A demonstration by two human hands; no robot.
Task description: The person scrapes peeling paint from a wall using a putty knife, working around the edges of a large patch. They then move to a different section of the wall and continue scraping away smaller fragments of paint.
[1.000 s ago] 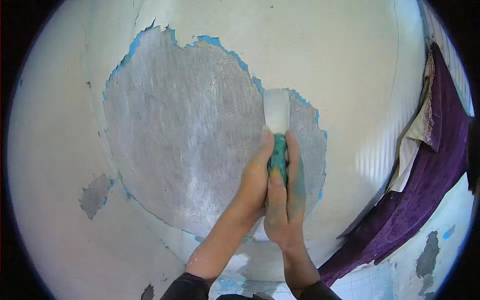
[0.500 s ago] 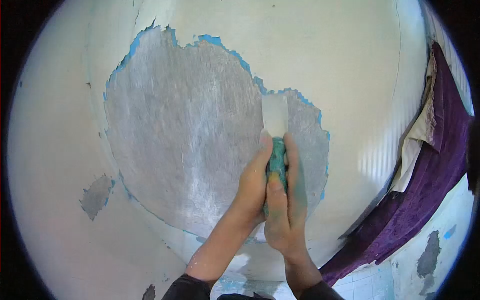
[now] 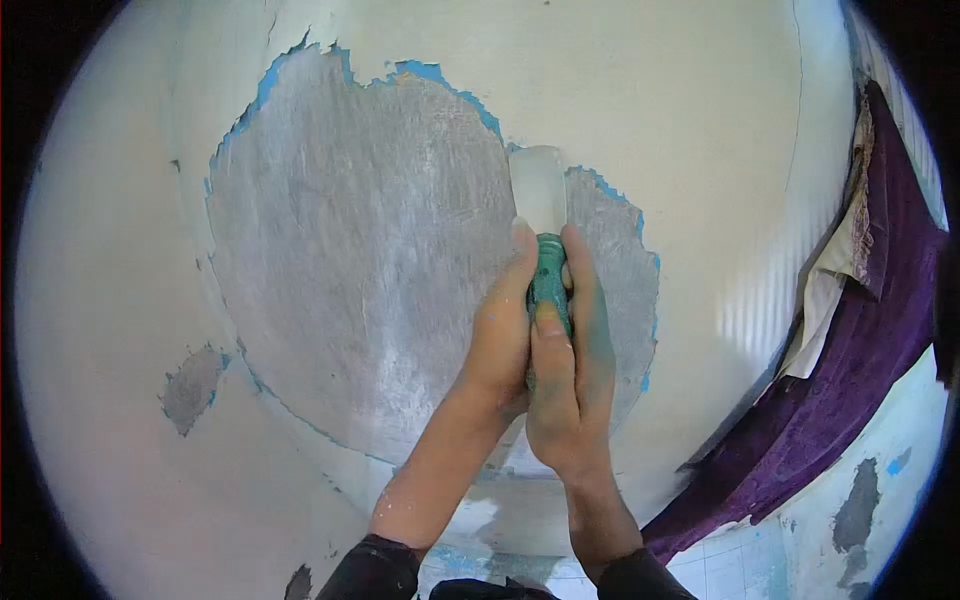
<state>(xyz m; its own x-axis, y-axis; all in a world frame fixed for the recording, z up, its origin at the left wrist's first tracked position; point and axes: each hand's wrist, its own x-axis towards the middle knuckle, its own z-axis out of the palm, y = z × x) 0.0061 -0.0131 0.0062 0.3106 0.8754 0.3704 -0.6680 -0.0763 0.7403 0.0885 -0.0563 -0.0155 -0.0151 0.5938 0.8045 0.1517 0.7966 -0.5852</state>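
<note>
Both hands grip a paint scraper (image 3: pixel 540 190) with a wide pale blade and a worn green handle, pointing up. My left hand (image 3: pixel 503 325) wraps the handle from the left, its thumb stretched up along the blade's base. On the other side my right hand (image 3: pixel 575 370) presses against the handle, thumb on its lower part. The blade's end lies on the wall (image 3: pixel 690 110) at the upper edge of a bare grey patch (image 3: pixel 330 230), where cream paint ends in a ragged blue-edged line.
At the right hangs a purple curtain (image 3: pixel 800 450) with a cream cloth (image 3: pixel 830 290) beside it. A smaller bare spot (image 3: pixel 193 390) shows at the lower left, another dark grey spot (image 3: pixel 857 505) at the lower right. White tiles (image 3: pixel 725 567) appear at the bottom.
Both hands have pushed the scraper upward and slightly left. Its blade has gone from just below the blue edge to over it, and a bit of the edge paint there is gone or covered.
</note>
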